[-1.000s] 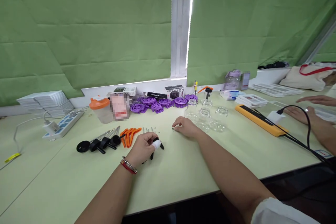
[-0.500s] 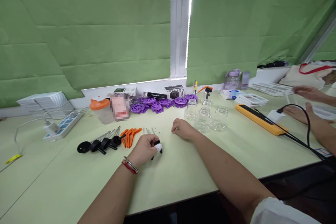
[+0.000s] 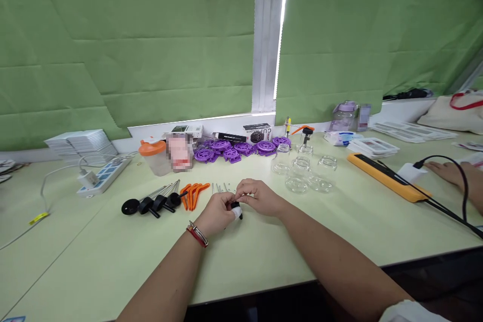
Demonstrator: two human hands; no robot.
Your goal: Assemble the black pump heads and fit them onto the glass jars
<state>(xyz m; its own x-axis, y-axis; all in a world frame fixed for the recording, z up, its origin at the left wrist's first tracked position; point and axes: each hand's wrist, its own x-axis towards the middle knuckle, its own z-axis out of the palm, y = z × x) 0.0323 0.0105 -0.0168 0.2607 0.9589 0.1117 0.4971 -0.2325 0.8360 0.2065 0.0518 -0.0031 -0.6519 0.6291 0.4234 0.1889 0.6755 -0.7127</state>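
My left hand [image 3: 217,215], with a white wrap on one digit, is closed around a small black plastic part [image 3: 240,216] just above the table. The fingers of my right hand [image 3: 263,198] are pinched together at the top of that part; anything between them is too small or hidden to make out. Thin metal rods [image 3: 218,188] and tiny pieces lie just behind my hands. To the left are several orange curved handles [image 3: 195,194] and several round black pieces [image 3: 146,205] with metal rods. Clear glass jars [image 3: 297,182] stand to the right.
Purple wheel-shaped parts [image 3: 266,147] lie along the back beside an orange-lidded cup [image 3: 153,148]. A power strip [image 3: 105,178] is at left. At right are an orange power bar [image 3: 388,177] with cables, white cards [image 3: 372,147] and a co-worker's hand [image 3: 449,171].
My right hand has moved left to meet the black part in my left hand. The view has shifted slightly, and the co-worker's hands have moved partly out of sight.
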